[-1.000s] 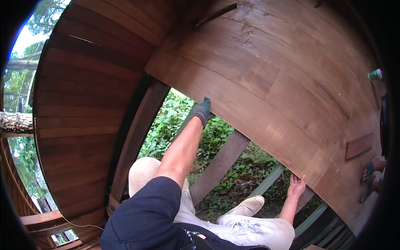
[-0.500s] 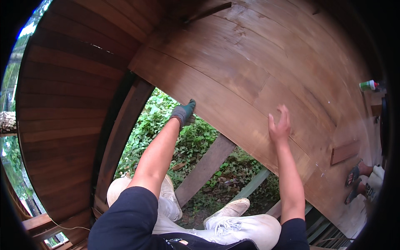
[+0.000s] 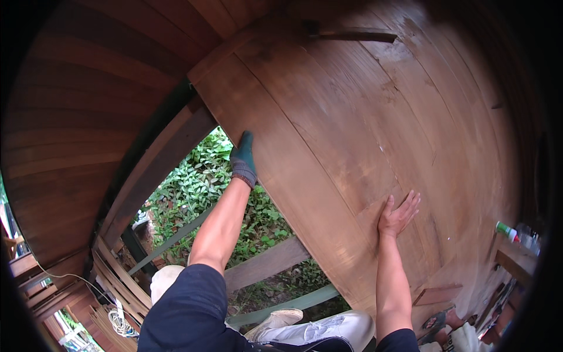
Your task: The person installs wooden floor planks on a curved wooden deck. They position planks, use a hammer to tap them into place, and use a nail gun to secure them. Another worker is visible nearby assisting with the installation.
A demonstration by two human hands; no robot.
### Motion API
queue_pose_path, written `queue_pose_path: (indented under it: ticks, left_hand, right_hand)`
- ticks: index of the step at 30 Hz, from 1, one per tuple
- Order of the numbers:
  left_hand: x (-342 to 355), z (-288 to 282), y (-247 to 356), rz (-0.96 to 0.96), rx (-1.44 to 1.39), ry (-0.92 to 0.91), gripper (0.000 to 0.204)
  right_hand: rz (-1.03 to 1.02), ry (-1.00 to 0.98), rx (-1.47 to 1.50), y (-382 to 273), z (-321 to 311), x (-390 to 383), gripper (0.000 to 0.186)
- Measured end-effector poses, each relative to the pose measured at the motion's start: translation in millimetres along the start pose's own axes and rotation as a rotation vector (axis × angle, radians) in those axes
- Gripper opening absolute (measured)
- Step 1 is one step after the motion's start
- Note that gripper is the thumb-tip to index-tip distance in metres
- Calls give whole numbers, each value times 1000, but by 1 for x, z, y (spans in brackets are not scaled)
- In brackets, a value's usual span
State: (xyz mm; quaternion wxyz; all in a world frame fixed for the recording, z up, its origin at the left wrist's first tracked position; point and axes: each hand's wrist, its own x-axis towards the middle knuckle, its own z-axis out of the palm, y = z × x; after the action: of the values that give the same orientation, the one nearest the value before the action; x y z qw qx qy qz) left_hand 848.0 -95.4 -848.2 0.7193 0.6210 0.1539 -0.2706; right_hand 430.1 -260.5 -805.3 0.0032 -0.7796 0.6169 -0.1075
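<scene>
My left hand, in a green and grey work glove, grips the near edge of the outermost wooden floorboard. Part of its fingers is hidden at that edge. My bare right hand lies flat on the boards farther right, fingers spread, holding nothing. Brown planks lie side by side under it, with narrow seams between them. Beside the outermost board, a gap shows green plants below, crossed by a grey wooden joist and a greenish beam.
A plank wall rises at left. A dark wood strip lies at the far side. At lower right are a short board, another person's sandaled foot and a green-and-white container. Coiled cord lies at lower left.
My right hand has come down from above the boards and now rests flat on them. My left hand stays at the board edge. The view has turned, so the boards appear rotated.
</scene>
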Motion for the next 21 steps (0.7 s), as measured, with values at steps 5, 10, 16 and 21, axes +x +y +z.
queue_pose_path:
  ticks: [5, 10, 16, 21]
  left_hand:
    - [2, -2, -7, 25, 9, 14, 50]
    - [2, 9, 2, 42, 80, 59, 50]
    - [-17, 24, 13, 64, 317, 230, 56]
    - [-20, 20, 16, 54, 419, 270, 59]
  right_hand:
    - [-5, -51, -85, 8, 5, 3, 79]
    - [-14, -71, -121, 6, 7, 6, 77]
    - [-6, -86, -135, 12, 6, 6, 76]
    - [-34, -38, -180, 16, 11, 3, 75]
